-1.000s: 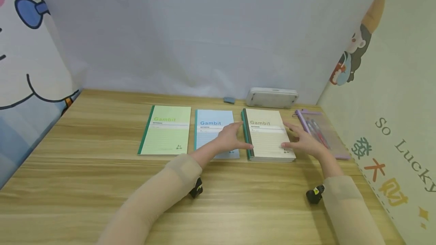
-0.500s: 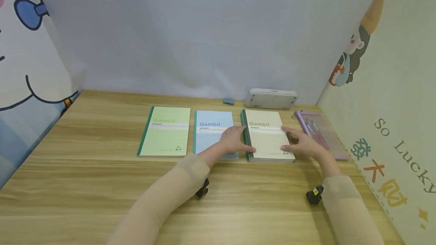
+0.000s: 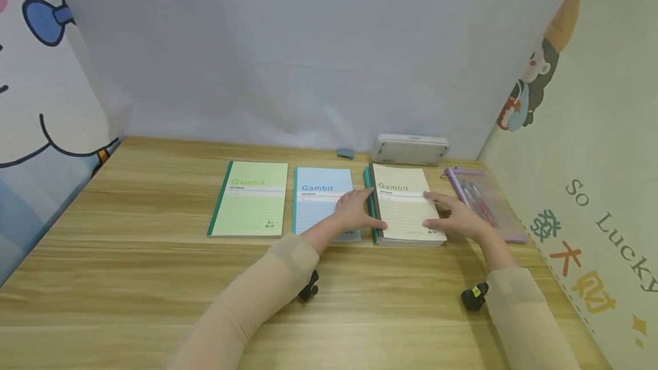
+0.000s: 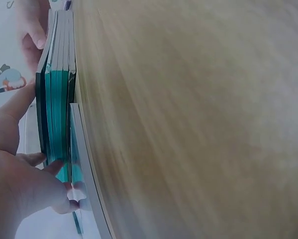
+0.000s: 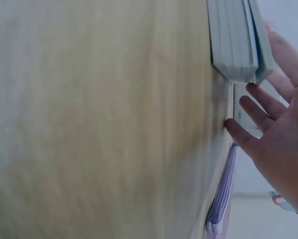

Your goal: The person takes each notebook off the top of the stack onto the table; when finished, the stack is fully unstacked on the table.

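Observation:
A cream notebook (image 3: 402,207) with a dark spine lies on top of a stack of notebooks (image 4: 59,114) with teal spines. It sits slightly right of those beneath, and the right wrist view shows a narrow gap under it. My left hand (image 3: 354,211) holds its spine side, thumb on the cover and fingers at the spines. At the opposite edge, my right hand (image 3: 456,216) pinches it, thumb on the cover; its lower fingers (image 5: 246,137) are spread below. Left of the stack lies a blue notebook (image 3: 316,210), partly hidden by my left hand. Further left is a green notebook (image 3: 252,204).
A white case (image 3: 410,150) stands behind the stack, near the back wall. A small blue-grey block (image 3: 345,153) lies left of it. To the right is a purple-edged clear pouch (image 3: 506,210) with pens inside. A printed wall covering borders the table's right side.
My left hand has moved a little right onto the notebook's spine side. The top cream notebook has shifted slightly right, exposing more teal spine beneath. My right hand has hardly moved.

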The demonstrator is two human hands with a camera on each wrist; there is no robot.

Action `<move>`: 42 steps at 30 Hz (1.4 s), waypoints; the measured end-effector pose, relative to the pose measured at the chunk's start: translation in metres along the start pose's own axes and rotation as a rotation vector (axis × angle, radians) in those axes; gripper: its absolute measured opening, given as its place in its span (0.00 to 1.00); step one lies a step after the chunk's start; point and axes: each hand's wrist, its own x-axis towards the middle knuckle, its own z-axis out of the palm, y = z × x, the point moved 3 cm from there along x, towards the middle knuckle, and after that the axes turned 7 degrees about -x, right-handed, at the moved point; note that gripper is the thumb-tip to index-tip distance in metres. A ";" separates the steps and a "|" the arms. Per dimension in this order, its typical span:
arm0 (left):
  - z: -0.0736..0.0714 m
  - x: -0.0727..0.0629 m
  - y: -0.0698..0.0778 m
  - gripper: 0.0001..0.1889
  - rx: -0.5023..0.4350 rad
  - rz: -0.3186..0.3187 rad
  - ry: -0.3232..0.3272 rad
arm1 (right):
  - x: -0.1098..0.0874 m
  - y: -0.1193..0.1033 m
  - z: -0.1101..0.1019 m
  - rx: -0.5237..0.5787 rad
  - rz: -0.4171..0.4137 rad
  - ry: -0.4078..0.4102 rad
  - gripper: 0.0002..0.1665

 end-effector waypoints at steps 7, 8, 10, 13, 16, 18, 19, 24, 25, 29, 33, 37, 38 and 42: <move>-0.003 -0.001 0.001 0.51 -0.016 0.016 0.026 | 0.001 -0.010 -0.005 0.079 0.002 0.028 0.47; -0.003 -0.002 0.001 0.51 -0.027 0.014 0.028 | 0.001 -0.011 -0.006 0.090 -0.001 0.032 0.47; -0.004 -0.002 0.001 0.51 -0.054 0.007 0.040 | 0.002 -0.013 -0.008 0.113 -0.007 0.039 0.46; -0.005 -0.001 -0.001 0.50 -0.122 -0.012 0.071 | 0.004 -0.016 -0.009 0.135 0.001 0.047 0.46; -0.008 0.000 -0.003 0.48 -0.190 -0.022 0.122 | 0.004 -0.020 -0.010 0.141 0.012 0.055 0.46; -0.012 0.001 -0.003 0.46 -0.226 -0.017 0.153 | 0.004 -0.024 -0.011 0.147 0.014 0.060 0.46; -0.014 0.001 -0.003 0.45 -0.235 -0.015 0.165 | 0.003 -0.026 -0.012 0.147 0.018 0.066 0.46; -0.023 0.001 -0.003 0.43 -0.255 0.012 0.183 | 0.000 -0.035 -0.020 0.191 0.022 0.089 0.45; -0.025 0.001 -0.003 0.43 -0.259 0.017 0.180 | 0.000 -0.036 -0.022 0.204 0.022 0.100 0.44; -0.033 -0.002 0.000 0.43 -0.301 0.043 0.162 | 0.000 -0.043 -0.029 0.247 0.014 0.140 0.43; -0.044 -0.006 0.001 0.43 -0.319 0.061 0.167 | 0.001 -0.053 -0.032 0.279 0.010 0.168 0.42; -0.058 -0.011 0.001 0.44 -0.317 0.084 0.172 | 0.003 -0.065 -0.034 0.297 -0.013 0.177 0.41; -0.062 -0.012 0.001 0.44 -0.323 0.093 0.173 | 0.003 -0.068 -0.034 0.303 -0.023 0.179 0.41; -0.077 -0.018 0.001 0.45 -0.355 0.116 0.175 | 0.006 -0.080 -0.036 0.319 -0.072 0.209 0.41</move>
